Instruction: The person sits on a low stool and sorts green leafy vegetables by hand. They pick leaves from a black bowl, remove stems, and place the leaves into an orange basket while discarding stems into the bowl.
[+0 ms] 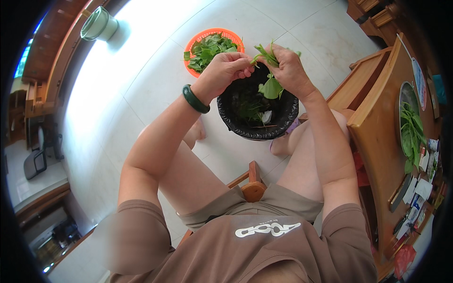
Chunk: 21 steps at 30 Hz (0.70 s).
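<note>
In my right hand (291,72) I hold a bunch of leafy green stems (266,55), with one broad leaf (271,87) hanging below the fingers. The thumb and fingers of my left hand (230,67) pinch the end of a stem at the bunch's left side. Both hands are above a waste bin lined with a black plastic bag (260,132). Green scraps (249,110) and a crumpled white piece (267,116) lie inside it. Just beyond my left hand, an orange plastic basket (193,72) on the floor holds a heap of green leaves (212,49).
At right stands a wooden table (377,116) bearing a metal tray (403,93) with more leafy greens (411,134) and assorted small items. A pale green bucket (101,26) stands on the tiled floor (148,74) at upper left. A wooden stool (254,189) is under me.
</note>
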Tool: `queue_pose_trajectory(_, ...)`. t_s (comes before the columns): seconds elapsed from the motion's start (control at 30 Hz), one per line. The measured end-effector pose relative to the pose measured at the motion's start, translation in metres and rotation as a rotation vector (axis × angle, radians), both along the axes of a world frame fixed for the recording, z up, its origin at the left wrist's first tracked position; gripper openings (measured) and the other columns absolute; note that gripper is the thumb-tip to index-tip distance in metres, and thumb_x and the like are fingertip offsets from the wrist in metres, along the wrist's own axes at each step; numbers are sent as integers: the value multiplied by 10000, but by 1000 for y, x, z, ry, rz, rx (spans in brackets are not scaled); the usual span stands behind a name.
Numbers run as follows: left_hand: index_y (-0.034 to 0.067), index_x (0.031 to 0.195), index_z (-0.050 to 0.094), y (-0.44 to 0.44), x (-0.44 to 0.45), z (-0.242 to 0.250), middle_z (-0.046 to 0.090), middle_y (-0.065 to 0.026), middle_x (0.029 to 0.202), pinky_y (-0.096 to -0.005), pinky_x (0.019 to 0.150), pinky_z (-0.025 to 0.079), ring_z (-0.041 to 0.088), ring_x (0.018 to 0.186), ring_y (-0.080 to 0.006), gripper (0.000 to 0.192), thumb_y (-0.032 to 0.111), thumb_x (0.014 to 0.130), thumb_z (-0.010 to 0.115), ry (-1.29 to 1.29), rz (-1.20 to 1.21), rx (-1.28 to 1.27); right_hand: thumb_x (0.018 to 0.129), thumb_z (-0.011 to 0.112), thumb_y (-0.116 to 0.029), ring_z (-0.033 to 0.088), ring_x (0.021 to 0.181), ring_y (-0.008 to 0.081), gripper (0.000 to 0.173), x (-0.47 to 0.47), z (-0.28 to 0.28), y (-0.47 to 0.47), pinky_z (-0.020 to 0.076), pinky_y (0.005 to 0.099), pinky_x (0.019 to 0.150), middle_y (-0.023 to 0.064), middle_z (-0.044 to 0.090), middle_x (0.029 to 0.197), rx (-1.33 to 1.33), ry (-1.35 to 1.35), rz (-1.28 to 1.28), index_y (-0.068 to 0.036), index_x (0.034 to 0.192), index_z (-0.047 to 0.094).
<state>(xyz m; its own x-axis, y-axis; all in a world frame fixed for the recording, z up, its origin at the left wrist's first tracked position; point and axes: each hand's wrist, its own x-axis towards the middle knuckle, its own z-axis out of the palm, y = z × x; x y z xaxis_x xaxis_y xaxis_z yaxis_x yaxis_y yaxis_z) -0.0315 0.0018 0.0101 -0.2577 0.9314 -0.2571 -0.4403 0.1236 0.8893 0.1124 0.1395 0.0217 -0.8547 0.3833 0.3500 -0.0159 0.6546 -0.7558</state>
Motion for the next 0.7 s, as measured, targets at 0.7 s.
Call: queue_pose_trajectory(0.7,-38,835,666,0,-13,-19,643,-50,723,-233,615,486,586,640,-103,188,146,846,624,646,26,-285,916,617,-141,463,646,54,126,5,7,10,410,192,608,29,671,884,-604,282,-164,-34,949,675)
